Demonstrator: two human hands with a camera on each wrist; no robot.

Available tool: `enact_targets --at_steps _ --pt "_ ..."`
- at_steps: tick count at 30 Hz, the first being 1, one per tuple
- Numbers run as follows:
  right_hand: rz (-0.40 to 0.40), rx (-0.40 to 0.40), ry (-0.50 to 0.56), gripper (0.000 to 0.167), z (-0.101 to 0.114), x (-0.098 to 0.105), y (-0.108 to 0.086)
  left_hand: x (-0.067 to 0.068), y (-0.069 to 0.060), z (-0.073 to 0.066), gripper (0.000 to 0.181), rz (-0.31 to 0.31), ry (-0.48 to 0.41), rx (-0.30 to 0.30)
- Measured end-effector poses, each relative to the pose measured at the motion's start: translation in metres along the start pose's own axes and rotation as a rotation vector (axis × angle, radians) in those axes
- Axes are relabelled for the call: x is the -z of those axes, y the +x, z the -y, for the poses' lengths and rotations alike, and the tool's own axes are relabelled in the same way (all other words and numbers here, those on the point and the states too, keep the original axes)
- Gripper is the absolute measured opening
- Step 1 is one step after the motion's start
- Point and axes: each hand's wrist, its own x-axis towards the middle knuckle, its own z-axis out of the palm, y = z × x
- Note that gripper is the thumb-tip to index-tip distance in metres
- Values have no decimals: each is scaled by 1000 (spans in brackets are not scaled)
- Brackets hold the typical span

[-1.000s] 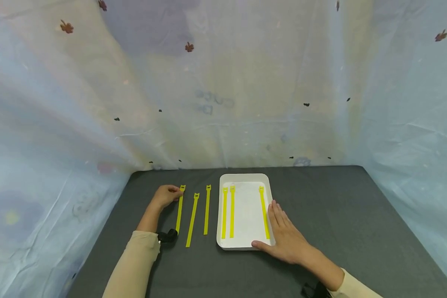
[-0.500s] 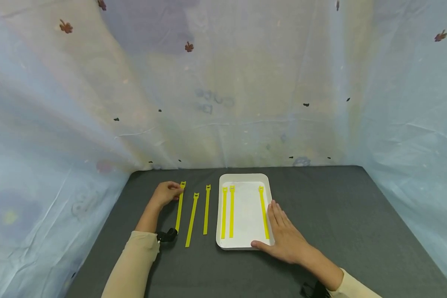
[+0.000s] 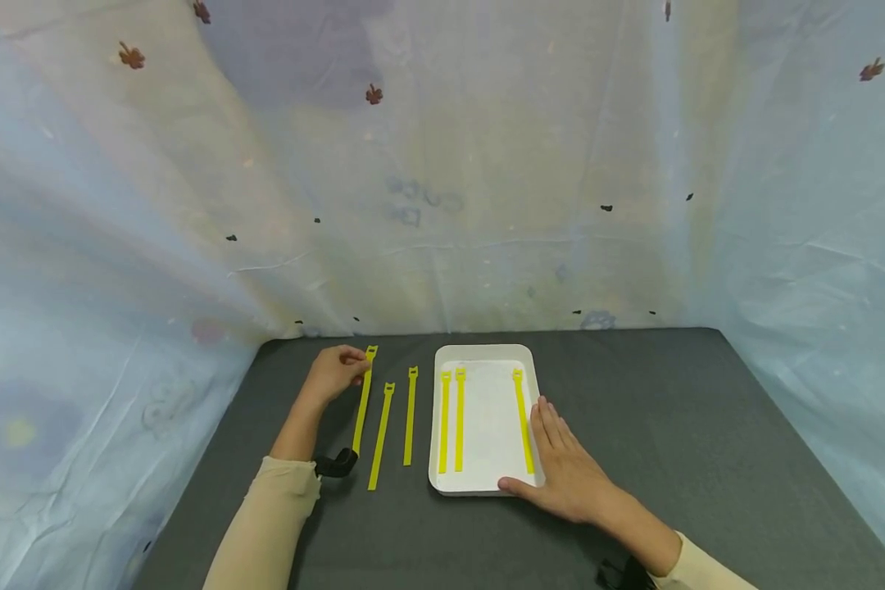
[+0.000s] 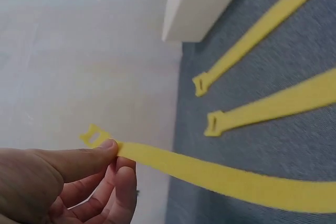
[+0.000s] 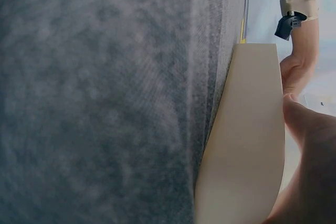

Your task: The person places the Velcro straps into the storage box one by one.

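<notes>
Watching from afar, I'm seeing the left hand [image 3: 335, 373] pinching a flat, yellow, fabric-like strap [image 4: 220, 174] with a slotted head, just left of two matching straps [image 3: 382, 436] lying on dark grey, woven-looking cloth [image 3: 708, 459]. The right hand [image 3: 566, 475] is resting, fingers straight, against a smooth, white, round-cornered tray [image 3: 490, 418], where three more yellow straps [image 3: 460, 422] are lying. Behind, a pale, kinda creased, patterned sheet [image 3: 472, 156] is hanging.

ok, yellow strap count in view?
6. The left hand pinches one flat yellow slotted strap; two more straps lie on the dark grey tabletop; three sit in the white rectangular tray, two left, one right. Any beneath the hands would be hidden.
</notes>
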Motion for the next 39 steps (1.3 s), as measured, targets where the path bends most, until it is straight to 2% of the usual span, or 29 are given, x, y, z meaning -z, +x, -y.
enact_targets --at_steps 13,19,28,34,39 --pt "0 -1 10 130 1 1 -2 5 -17 -39 24 -14 -21 -108" --pt "-3 1 16 130 1 1 -2 3 -24 -59 25 3 -52 -121" --pt "12 -8 20 130 1 1 0 -15 -32 -82 26 45 -126 -167" --pt "3 -2 18 130 2 2 0 -31 -33 -95 24 96 -181 -221" --pt "2 2 15 130 1 2 -1 -47 -33 -103 22 158 -235 -242"
